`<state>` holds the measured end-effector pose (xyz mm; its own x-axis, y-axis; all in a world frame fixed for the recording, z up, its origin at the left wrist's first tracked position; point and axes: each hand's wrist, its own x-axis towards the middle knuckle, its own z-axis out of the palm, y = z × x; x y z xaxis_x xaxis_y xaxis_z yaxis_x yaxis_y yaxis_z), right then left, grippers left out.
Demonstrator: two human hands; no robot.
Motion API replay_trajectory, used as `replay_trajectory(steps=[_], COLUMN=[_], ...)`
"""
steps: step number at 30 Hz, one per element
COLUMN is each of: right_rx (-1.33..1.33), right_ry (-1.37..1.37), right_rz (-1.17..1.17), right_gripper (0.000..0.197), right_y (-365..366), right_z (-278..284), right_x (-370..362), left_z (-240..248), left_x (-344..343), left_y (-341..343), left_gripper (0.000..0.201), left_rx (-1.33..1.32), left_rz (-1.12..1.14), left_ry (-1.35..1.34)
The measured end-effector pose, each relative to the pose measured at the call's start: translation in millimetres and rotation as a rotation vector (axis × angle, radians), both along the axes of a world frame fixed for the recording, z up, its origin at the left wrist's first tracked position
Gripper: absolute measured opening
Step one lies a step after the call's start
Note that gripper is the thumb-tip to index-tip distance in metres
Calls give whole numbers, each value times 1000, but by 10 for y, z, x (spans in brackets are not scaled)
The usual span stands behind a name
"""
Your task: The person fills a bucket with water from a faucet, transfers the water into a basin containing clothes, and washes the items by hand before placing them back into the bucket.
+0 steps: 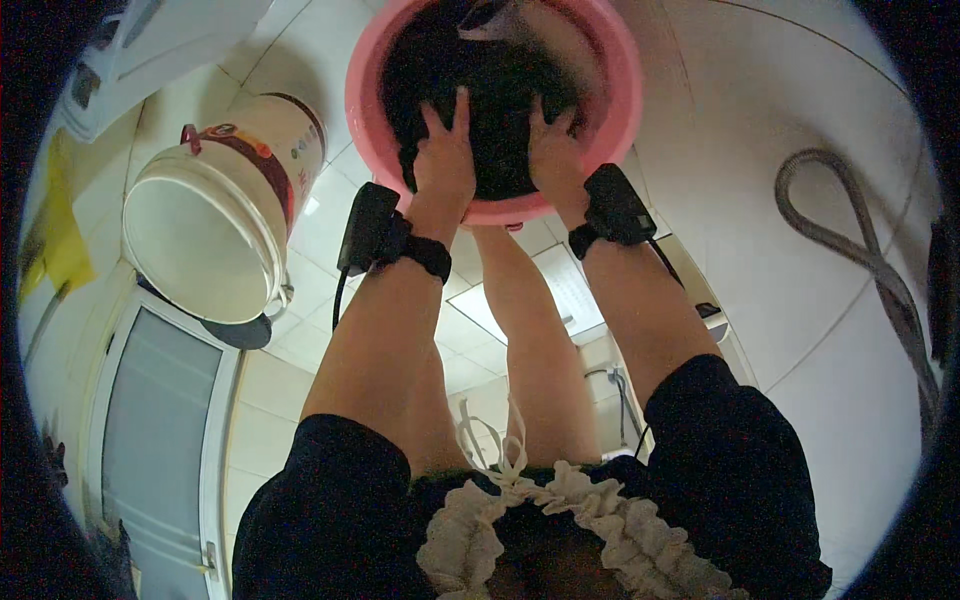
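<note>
Pale tiles (720,120) surround me, a bucket (303,135) to the left. In the pink basin (362,95) ahead lies bunched, nearly black cloth (503,150). My left hand (446,160) and right hand (556,158) touch it, visible fingers spread; I cannot tell whether any pinch.

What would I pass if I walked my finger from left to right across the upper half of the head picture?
Yellow thing → white bucket → pink basin, with the left hand and then the right hand in it → grey looped hose or cord.
</note>
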<state>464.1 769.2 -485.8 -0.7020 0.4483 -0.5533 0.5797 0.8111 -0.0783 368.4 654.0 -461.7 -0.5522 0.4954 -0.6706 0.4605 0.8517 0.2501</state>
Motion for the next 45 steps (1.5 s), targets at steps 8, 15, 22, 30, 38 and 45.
replay_trajectory(steps=[8,15,22,30,38,45], right_rx=[-147,-154,-337,-334,-523,-187], right_ry=[-122,-176,184,512,905,638], right_rz=[353,100,-495,-854,-1051,-589], right_gripper=[32,22,21,30,35,31], right_y=[225,245,242,-150,-461,-342], right_z=[-772,-714,1214,3428,4523,4216], right_x=[136,-26,229,224,9,-129], left_z=[-794,-644,368,1329,2223,1636], left_x=[133,-195,-171,46,65,362], left_y=[-64,90,-290,-1060,-979,-1436], left_gripper=[41,25,22,66,67,54], left_rx=[170,-6,30,596,448,651], left_rz=[-39,-426,-103,555,402,757], left_ry=[166,-51,-85,-417,-822,-794])
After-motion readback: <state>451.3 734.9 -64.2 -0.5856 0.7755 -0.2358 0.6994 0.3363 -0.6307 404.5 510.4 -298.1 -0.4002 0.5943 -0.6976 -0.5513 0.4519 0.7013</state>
